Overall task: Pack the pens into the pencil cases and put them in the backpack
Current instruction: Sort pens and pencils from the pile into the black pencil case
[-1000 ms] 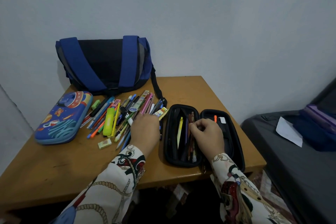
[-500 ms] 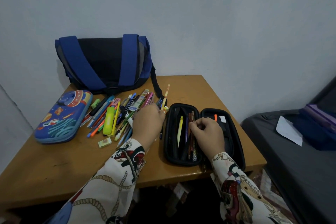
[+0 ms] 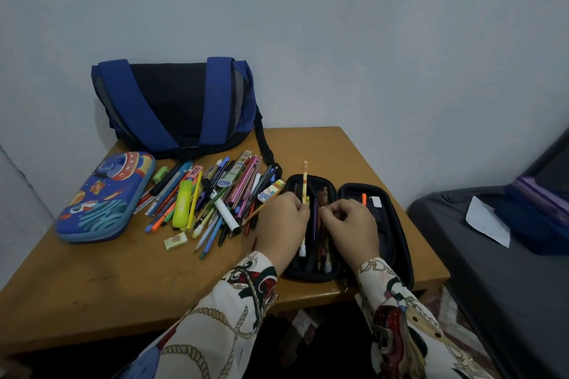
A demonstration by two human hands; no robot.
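An open black pencil case (image 3: 397,224) lies on the wooden table (image 3: 92,280) with several pens in its left half. My left hand (image 3: 281,221) pinches a yellow pencil (image 3: 305,181) and holds it upright over that half. My right hand (image 3: 354,224) rests in the case, its fingers curled on the pens and the elastic band there. A pile of pens and markers (image 3: 212,197) lies left of the case. A closed blue rocket-print pencil case (image 3: 104,197) sits at the far left. The blue and black backpack (image 3: 175,104) stands against the wall.
A small eraser (image 3: 175,240) lies loose in front of the pile, and a green eraser (image 3: 161,174) near the backpack. To the right of the table stands a dark bed (image 3: 492,271) with a sheet of white paper (image 3: 486,224) on it.
My left hand has lifted a yellow pencil out of the pile and carried it rightwards over the black case. My right hand has stayed in the case.
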